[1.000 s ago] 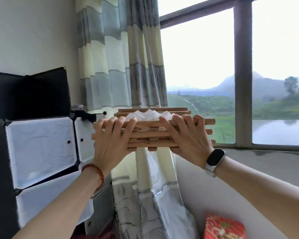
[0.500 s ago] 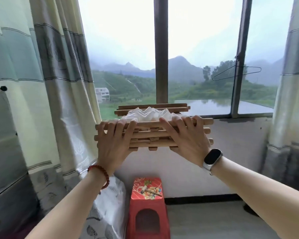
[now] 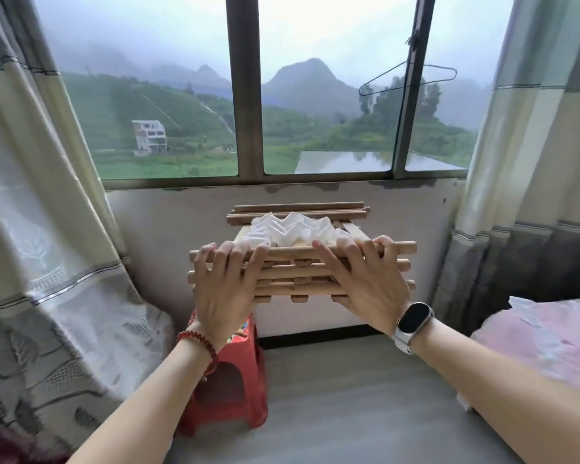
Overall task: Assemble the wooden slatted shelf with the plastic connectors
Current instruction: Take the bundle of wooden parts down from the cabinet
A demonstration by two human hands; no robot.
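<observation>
- Head view: stack of wooden slatted panels (image 3: 302, 274) held up in the air between both hands, in front of the wall below the window (image 3: 315, 95).
- Left hand (image 3: 226, 286) on the near left end of the stack; fingers curled up over the top front slat, palm against the front edge, gripping.
- Right hand (image 3: 362, 283) on the near right end; fingers hooked over the same top slat, gripping likewise.
- Thumbs of both hands hidden under the stack; cannot tell how placed.
- White plastic connectors (image 3: 292, 231) heaped on top of the stack, just beyond the fingertips, roughly centred between the hands.
- More slats (image 3: 298, 212) at the far side, behind the connectors.
- Red bead bracelet (image 3: 198, 343) on left wrist; smartwatch (image 3: 412, 321) on right wrist.
- Red plastic stool (image 3: 228, 380) on the floor below the stack, partly covered by the left forearm.
- Curtains at both sides: left curtain (image 3: 47, 229), right curtain (image 3: 523, 195).
- Wire hanger (image 3: 409, 78) hung at the window frame, upper right.
- Pink bedding (image 3: 549, 339) at the right edge.
</observation>
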